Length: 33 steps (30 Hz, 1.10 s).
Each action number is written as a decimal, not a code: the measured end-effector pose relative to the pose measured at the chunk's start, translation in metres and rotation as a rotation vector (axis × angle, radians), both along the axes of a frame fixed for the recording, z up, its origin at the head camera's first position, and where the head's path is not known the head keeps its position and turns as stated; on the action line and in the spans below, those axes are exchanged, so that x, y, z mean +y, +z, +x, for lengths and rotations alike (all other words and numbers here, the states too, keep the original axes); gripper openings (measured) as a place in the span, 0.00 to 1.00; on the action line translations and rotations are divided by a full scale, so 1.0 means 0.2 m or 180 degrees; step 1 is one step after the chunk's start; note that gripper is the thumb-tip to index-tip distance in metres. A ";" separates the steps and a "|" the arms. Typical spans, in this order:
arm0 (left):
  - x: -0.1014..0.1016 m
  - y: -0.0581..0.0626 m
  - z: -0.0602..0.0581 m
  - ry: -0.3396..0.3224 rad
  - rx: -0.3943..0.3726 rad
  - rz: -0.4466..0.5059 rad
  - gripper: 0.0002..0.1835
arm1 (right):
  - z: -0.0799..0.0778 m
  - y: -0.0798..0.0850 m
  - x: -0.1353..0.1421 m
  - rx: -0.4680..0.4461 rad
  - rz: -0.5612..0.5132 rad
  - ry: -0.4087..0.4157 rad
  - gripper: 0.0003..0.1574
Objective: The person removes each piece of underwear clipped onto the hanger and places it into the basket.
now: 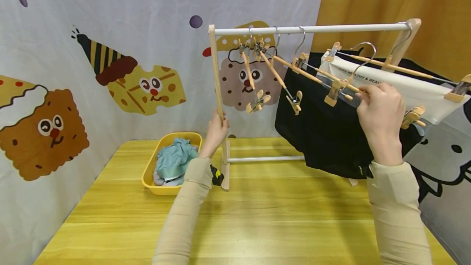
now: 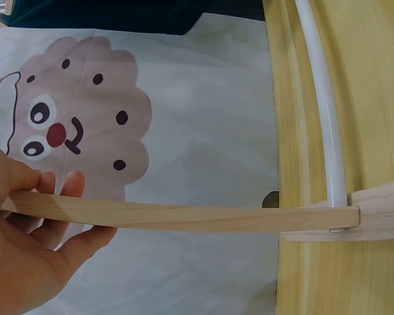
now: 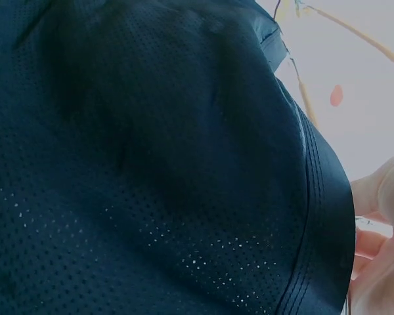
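In the head view, my left hand (image 1: 215, 132) grips the left wooden post (image 1: 216, 72) of a small clothes rack; the left wrist view shows its fingers and thumb around that post. At the right, my right hand (image 1: 382, 107) pinches the wooden bar of a clip hanger (image 1: 329, 75). The metal hook of this hanger curves up in front of the rack, seemingly off the rail. Black shorts (image 1: 331, 134) hang below the bar, and perforated dark fabric (image 3: 171, 151) fills most of the right wrist view. Part of the right hand shows at that view's edge.
Several bare clip hangers (image 1: 271, 68) hang from the white rail (image 1: 257, 31). A white garment (image 1: 412, 89) is clipped at the far right. On the yellow wood-grain table (image 1: 257, 224) sits a yellow basket (image 1: 145, 179) of folded clothes (image 1: 174, 156), left of the rack.
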<state>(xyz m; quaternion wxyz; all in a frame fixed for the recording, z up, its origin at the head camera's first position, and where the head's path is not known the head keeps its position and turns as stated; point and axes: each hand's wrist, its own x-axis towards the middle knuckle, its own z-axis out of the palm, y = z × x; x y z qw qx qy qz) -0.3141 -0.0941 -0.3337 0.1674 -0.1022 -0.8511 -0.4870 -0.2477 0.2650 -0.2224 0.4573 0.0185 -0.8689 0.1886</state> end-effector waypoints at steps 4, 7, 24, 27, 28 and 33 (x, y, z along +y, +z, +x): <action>0.00 0.00 0.00 -0.0002 0.0008 0.0030 0.10 | 0.01 -0.03 0.00 -0.0100 0.0012 0.0081 0.12; 0.00 -0.01 0.00 0.0003 0.0021 0.0033 0.09 | 0.02 -0.06 0.00 -0.0201 0.0025 0.0134 0.12; 0.02 -0.01 0.05 0.0387 0.0360 0.0130 0.20 | 0.03 -0.18 -0.01 -0.0536 0.0387 0.0696 0.08; 0.04 0.00 0.07 0.0557 0.0642 0.0178 0.21 | 0.04 -0.19 -0.01 -0.0620 0.0453 0.0784 0.08; 0.04 0.01 0.08 0.0616 0.0728 0.0160 0.20 | 0.04 -0.19 -0.01 -0.0659 0.0471 0.0804 0.08; 0.06 0.04 0.13 0.0924 0.1156 -0.0094 0.15 | 0.05 -0.21 -0.02 -0.0709 0.0590 0.0958 0.07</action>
